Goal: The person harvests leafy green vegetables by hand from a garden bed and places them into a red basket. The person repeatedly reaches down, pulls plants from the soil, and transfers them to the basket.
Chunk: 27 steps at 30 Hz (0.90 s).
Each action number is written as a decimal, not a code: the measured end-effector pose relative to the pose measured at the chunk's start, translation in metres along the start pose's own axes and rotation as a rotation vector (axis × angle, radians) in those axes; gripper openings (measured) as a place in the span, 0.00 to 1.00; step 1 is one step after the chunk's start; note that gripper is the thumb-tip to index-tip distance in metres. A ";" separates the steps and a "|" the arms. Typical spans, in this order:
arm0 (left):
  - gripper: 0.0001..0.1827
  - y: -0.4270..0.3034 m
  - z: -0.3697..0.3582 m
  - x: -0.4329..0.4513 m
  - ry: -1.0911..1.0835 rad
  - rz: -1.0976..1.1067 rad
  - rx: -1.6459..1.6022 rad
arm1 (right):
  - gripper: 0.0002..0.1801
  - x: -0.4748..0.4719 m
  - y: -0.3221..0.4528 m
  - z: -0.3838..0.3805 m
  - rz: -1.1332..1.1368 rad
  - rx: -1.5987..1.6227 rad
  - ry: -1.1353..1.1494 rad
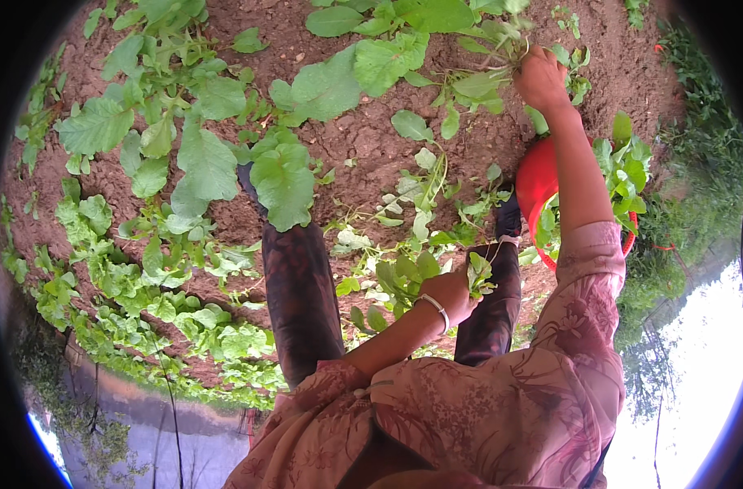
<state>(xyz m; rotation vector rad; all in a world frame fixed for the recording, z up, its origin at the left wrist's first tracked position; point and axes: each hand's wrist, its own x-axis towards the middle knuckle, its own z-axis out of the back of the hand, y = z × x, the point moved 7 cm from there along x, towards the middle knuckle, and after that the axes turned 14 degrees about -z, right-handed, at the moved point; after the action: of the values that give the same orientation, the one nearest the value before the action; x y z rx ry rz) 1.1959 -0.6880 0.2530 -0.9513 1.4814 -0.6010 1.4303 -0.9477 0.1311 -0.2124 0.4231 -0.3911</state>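
My left hand point(451, 294), with a pale bangle at its wrist, is closed around a bunch of small leafy greens point(408, 275) in front of my right lower leg. Some leaves stick out past its fingers. Farther forward, at the upper right, my right hand point(539, 76) grips the thin stems of a leafy plant point(481, 82) low over the soil; its fingertips are partly hidden and the leaves there are blurred. Beneath my right forearm a red plastic bucket point(535, 174) lies tilted, with leafy greens point(628, 174) in and around its mouth.
Large-leaved green plants point(206, 159) grow in brown soil point(371, 131) ahead and to the left. Rows of lighter leafy plants point(212, 330) run along the left. Loose, wilted greens point(423, 189) lie between my feet. Dense vegetation point(707, 147) borders the right side.
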 end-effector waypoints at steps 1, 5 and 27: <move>0.16 0.001 -0.001 0.000 0.005 0.016 -0.004 | 0.12 -0.002 -0.001 0.006 0.014 -0.021 -0.025; 0.17 0.001 0.000 0.002 0.000 0.019 -0.022 | 0.11 0.001 0.028 -0.015 -0.156 0.388 0.438; 0.14 0.024 0.032 0.001 -0.546 0.258 -0.629 | 0.21 -0.026 -0.005 -0.065 -0.316 0.356 0.781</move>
<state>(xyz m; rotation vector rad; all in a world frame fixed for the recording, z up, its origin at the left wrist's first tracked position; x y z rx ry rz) 1.2221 -0.6704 0.2279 -1.2482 1.2676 0.3291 1.3783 -0.9487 0.0838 0.2406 1.0801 -0.8549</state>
